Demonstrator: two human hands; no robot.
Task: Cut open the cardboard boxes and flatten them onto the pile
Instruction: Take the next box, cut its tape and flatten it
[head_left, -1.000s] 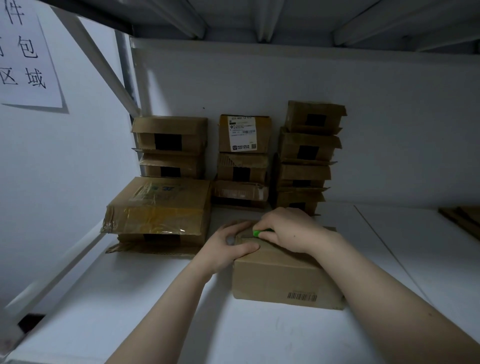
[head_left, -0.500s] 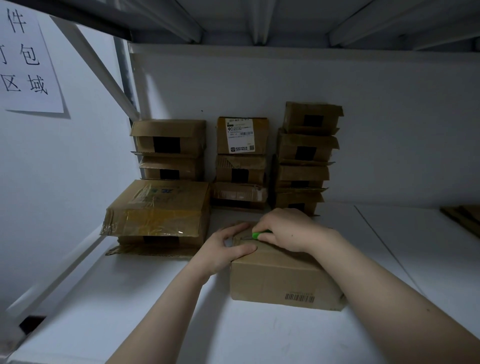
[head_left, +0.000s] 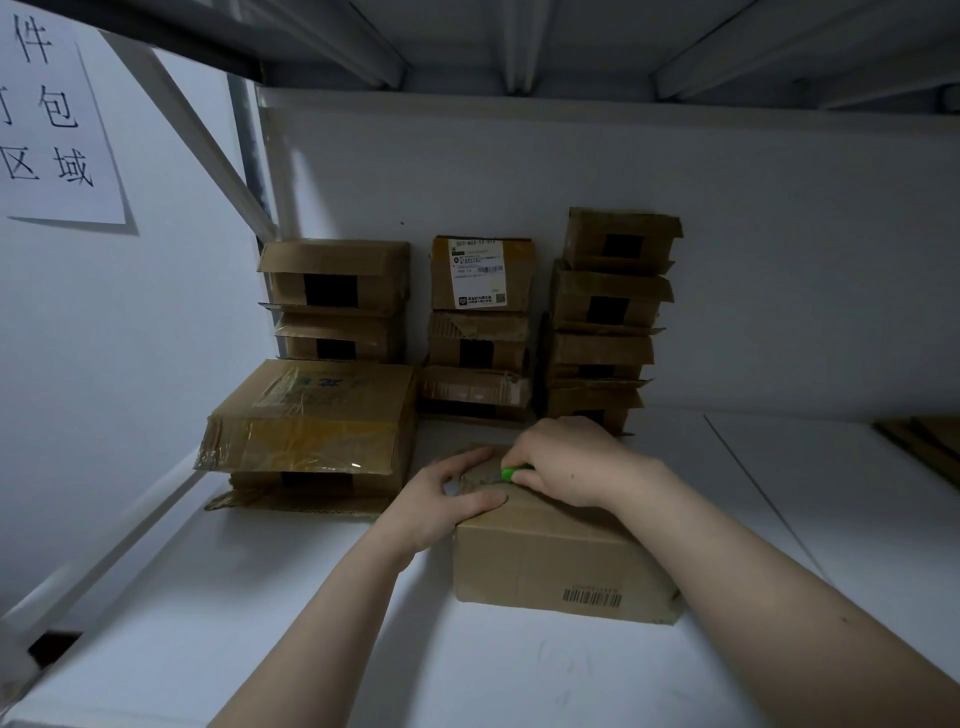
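A closed brown cardboard box (head_left: 556, 566) with a barcode on its near side sits on the white shelf board (head_left: 260, 623) in front of me. My left hand (head_left: 441, 499) rests on the box's top left corner, thumb and fingers spread over the edge. My right hand (head_left: 566, 462) lies on the box top and grips a cutter with a green tip (head_left: 511, 474); only that tip shows, and the blade is hidden. The green tip sits on the taped seam near the far left of the top.
Three stacks of taped boxes (head_left: 480, 332) stand against the back wall. A larger taped box (head_left: 311, 415) lies on another at the left. Flattened cardboard (head_left: 924, 441) shows at the far right edge. A paper sign (head_left: 52, 119) hangs on the left wall.
Both hands stay on the box. My right hand with the green cutter has shifted only slightly along the top. The camera has tilted a little.
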